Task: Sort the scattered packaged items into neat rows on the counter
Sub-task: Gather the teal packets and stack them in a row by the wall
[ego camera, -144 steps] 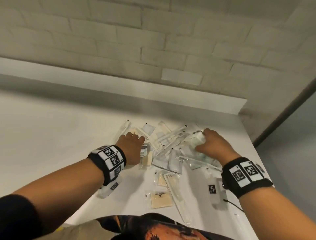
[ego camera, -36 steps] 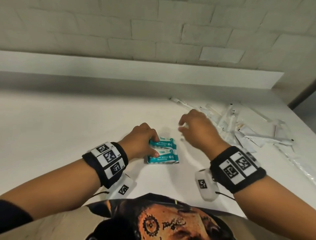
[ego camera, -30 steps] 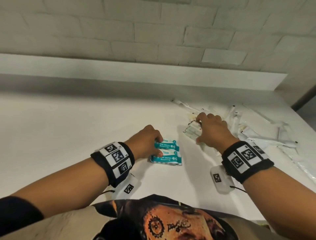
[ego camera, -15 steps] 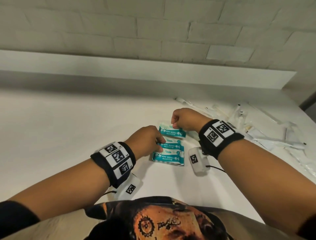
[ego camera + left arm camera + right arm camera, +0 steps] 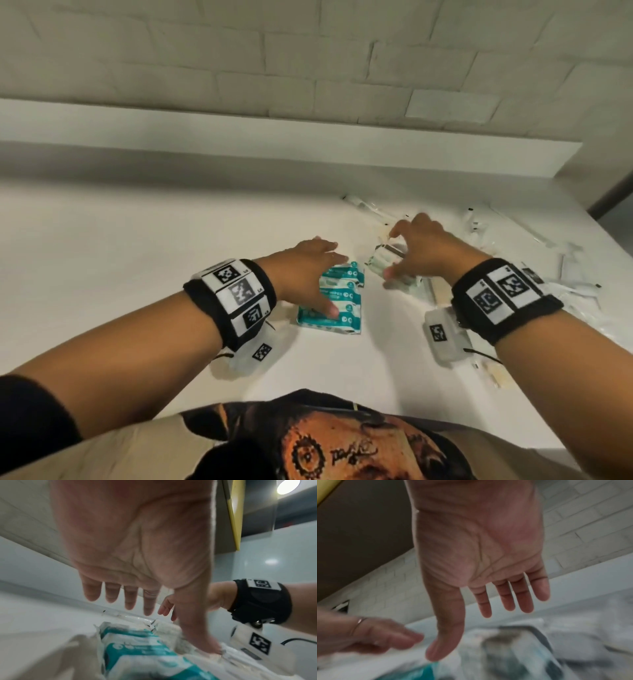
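Three teal wipes packets [image 5: 342,301] lie in a short column on the white counter [image 5: 137,257]. My left hand [image 5: 322,274] is spread flat over their left side, thumb [image 5: 204,645] pressing on a packet [image 5: 137,649]. My right hand [image 5: 411,246] hovers with straight fingers over a pale wipes packet [image 5: 383,263] just right of the column. In the right wrist view the palm [image 5: 479,540] is open above that blurred packet [image 5: 513,649]. I cannot tell whether the thumb touches it.
A loose pile of clear wrapped items [image 5: 513,260] spreads across the counter's right side. A beige packet [image 5: 440,291] lies by my right wrist. A raised ledge [image 5: 239,137] and brick wall close the back. The counter's left half is bare.
My right hand left the far end of the teal column and swung right over the pale packet. My left hand's fingers uncurled and spread over the column.
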The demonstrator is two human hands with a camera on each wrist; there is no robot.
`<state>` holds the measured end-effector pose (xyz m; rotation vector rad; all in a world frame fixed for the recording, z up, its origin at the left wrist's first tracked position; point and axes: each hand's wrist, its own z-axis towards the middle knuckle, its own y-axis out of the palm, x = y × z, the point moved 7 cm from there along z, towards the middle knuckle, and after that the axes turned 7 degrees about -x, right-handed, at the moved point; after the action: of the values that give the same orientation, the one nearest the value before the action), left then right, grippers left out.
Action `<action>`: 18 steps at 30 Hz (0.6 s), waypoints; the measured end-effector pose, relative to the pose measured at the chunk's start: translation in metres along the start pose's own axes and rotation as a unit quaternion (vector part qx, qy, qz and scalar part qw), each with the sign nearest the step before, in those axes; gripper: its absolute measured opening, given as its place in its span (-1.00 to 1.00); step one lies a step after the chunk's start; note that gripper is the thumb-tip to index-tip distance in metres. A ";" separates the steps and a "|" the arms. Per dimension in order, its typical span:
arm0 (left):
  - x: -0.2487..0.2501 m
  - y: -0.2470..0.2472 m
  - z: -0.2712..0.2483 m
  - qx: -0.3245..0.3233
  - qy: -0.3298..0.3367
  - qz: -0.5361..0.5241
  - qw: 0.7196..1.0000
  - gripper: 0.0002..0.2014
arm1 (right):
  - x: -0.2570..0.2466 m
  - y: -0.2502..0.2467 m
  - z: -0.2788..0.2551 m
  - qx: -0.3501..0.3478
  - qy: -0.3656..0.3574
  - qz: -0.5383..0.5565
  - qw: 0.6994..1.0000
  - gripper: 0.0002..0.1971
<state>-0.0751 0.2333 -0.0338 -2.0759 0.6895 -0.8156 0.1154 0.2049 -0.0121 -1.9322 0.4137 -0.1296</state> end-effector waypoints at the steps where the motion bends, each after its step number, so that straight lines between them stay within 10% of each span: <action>1: 0.003 0.006 0.003 -0.032 0.009 0.018 0.999 0.05 | -0.001 0.010 -0.001 -0.016 0.002 -0.010 1.000 -0.06; 9: -0.003 0.023 -0.001 -0.018 -0.005 0.021 1.000 0.07 | -0.010 0.004 0.005 -0.009 -0.048 0.137 0.989 -0.56; 13: -0.005 0.017 -0.007 0.035 -0.004 0.015 0.999 -0.24 | -0.029 -0.003 0.019 -0.069 -0.076 0.312 0.945 -0.81; 18: -0.004 0.014 -0.008 0.060 -0.014 0.030 0.998 -0.32 | -0.060 0.001 0.049 -0.087 -0.105 0.228 0.964 -0.81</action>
<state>-0.0860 0.2245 -0.0422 -1.9452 0.6686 -0.7745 0.0728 0.2684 -0.0263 -1.9451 0.7323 0.4209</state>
